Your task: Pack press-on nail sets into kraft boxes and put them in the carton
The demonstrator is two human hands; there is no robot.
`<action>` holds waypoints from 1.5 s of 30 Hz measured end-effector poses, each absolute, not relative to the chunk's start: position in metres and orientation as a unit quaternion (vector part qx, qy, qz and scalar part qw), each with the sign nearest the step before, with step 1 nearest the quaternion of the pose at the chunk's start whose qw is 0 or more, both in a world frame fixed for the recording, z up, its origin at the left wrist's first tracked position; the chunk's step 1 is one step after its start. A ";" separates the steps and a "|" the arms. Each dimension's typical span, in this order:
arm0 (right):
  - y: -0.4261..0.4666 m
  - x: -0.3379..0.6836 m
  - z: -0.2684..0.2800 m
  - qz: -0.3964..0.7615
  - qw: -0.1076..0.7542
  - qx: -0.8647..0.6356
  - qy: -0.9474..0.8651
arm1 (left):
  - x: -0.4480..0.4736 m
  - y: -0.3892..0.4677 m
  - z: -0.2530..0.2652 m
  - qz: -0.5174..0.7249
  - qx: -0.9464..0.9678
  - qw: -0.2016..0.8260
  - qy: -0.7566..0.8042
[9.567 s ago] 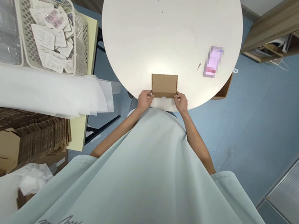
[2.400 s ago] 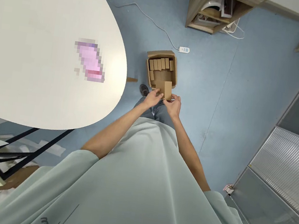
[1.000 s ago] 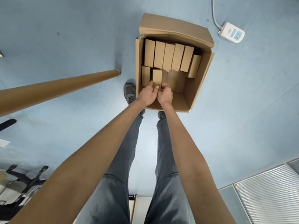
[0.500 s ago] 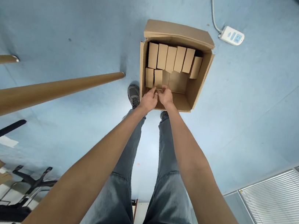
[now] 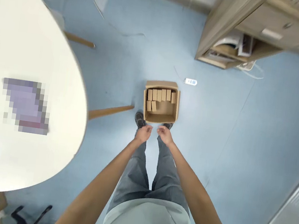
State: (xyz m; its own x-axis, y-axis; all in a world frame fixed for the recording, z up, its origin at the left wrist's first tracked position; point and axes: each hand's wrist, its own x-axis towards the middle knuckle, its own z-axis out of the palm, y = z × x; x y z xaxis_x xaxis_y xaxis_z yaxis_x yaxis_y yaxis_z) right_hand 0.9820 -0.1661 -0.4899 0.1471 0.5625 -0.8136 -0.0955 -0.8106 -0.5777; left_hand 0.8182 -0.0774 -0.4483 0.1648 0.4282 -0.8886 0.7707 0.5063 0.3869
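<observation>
An open cardboard box (image 5: 159, 118) sits on the floor at my feet, its flaps spread outward. Inside, several small brown cardboard boxes (image 5: 159, 95) stand in a row along the far side. Two more small boxes (image 5: 151, 106) fill the near left, the second one slightly tilted. Just on my side of the large box, above my legs, hang my left hand (image 5: 143, 133) and my right hand (image 5: 165, 135). Both are empty, with loosely curled fingers that face each other across a gap. Neither touches the box.
A white round-edged table (image 5: 58, 143) with a blurred-out item on it stands at left, its wooden leg (image 5: 110, 112) near the box. Beyond the box lies a white power strip (image 5: 190, 82). A wooden cabinet (image 5: 213, 35) stands at the upper right.
Both hands have come out of the large box, back toward my body, and moved apart. My view has risen, bringing the table and cabinet into sight. The small boxes keep their arrangement.
</observation>
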 end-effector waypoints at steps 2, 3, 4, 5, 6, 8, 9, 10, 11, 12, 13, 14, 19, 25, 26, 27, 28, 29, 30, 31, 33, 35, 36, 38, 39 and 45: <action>-0.166 0.996 -0.447 0.632 0.268 -0.711 -0.153 | 0.823 -0.076 -0.405 -0.125 0.488 0.594 0.627; -0.165 1.003 -0.426 0.634 0.271 -0.709 -0.149 | 0.824 -0.077 -0.384 -0.103 0.488 0.601 0.625; -0.164 1.011 -0.405 0.636 0.274 -0.706 -0.147 | 0.826 -0.078 -0.363 -0.078 0.484 0.607 0.625; -0.163 1.020 -0.385 0.638 0.277 -0.703 -0.146 | 0.826 -0.080 -0.342 -0.050 0.477 0.615 0.626; -0.161 1.027 -0.366 0.641 0.279 -0.700 -0.145 | 0.826 -0.083 -0.322 -0.021 0.466 0.622 0.629; -0.157 1.041 -0.330 0.645 0.282 -0.695 -0.146 | 0.823 -0.090 -0.283 0.033 0.438 0.633 0.637; -0.155 1.047 -0.312 0.647 0.284 -0.693 -0.147 | 0.821 -0.094 -0.265 0.056 0.424 0.638 0.640; -0.152 1.052 -0.295 0.648 0.285 -0.690 -0.151 | 0.818 -0.098 -0.247 0.076 0.411 0.643 0.641; -0.150 1.055 -0.278 0.648 0.289 -0.687 -0.155 | 0.816 -0.102 -0.230 0.093 0.402 0.648 0.641; -0.147 1.057 -0.262 0.647 0.294 -0.685 -0.159 | 0.813 -0.106 -0.214 0.108 0.396 0.651 0.639; -0.144 1.058 -0.246 0.645 0.301 -0.684 -0.163 | 0.810 -0.109 -0.199 0.121 0.393 0.653 0.635; -0.142 1.057 -0.230 0.641 0.309 -0.682 -0.168 | 0.806 -0.111 -0.185 0.134 0.393 0.655 0.631; -0.129 1.036 -0.161 0.623 0.355 -0.665 -0.210 | 0.786 -0.114 -0.126 0.200 0.407 0.658 0.601; -0.124 0.977 -0.096 0.592 0.399 -0.635 -0.296 | 0.735 -0.119 -0.071 0.300 0.408 0.663 0.552; -0.126 0.963 -0.085 0.585 0.404 -0.632 -0.309 | 0.722 -0.122 -0.064 0.314 0.409 0.659 0.547; -0.128 0.948 -0.075 0.578 0.408 -0.630 -0.321 | 0.708 -0.125 -0.056 0.328 0.409 0.656 0.543; -0.130 0.931 -0.065 0.572 0.412 -0.627 -0.331 | 0.692 -0.129 -0.050 0.342 0.408 0.652 0.540; -0.133 0.913 -0.057 0.567 0.415 -0.626 -0.339 | 0.675 -0.133 -0.044 0.355 0.407 0.648 0.537; -0.136 0.894 -0.049 0.562 0.419 -0.625 -0.344 | 0.657 -0.138 -0.038 0.368 0.406 0.643 0.535; -0.139 0.875 -0.042 0.558 0.421 -0.625 -0.347 | 0.639 -0.143 -0.033 0.382 0.402 0.638 0.535; -0.144 0.835 -0.032 0.555 0.423 -0.622 -0.355 | 0.600 -0.153 -0.024 0.409 0.389 0.625 0.539; -0.148 0.795 -0.023 0.560 0.417 -0.613 -0.370 | 0.561 -0.165 -0.015 0.439 0.368 0.611 0.547; -0.149 0.775 -0.018 0.565 0.412 -0.606 -0.379 | 0.542 -0.171 -0.010 0.453 0.356 0.603 0.552; -0.149 0.736 -0.008 0.579 0.399 -0.589 -0.398 | 0.506 -0.183 0.000 0.479 0.330 0.588 0.562; -0.148 0.717 -0.002 0.587 0.393 -0.580 -0.406 | 0.490 -0.188 0.004 0.493 0.317 0.579 0.567; -0.133 0.616 0.030 0.619 0.343 -0.526 -0.470 | 0.412 -0.204 0.004 0.572 0.238 0.524 0.584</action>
State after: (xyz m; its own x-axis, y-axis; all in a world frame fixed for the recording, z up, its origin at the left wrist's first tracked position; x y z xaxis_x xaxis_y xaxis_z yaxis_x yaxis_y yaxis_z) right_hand 0.6158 -0.1326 0.0304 -0.2097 0.9207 -0.3291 0.0699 -0.3216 -0.9443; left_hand 0.4124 -0.2036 0.0040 -0.3368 0.8776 -0.3411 -0.3218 0.2332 0.9177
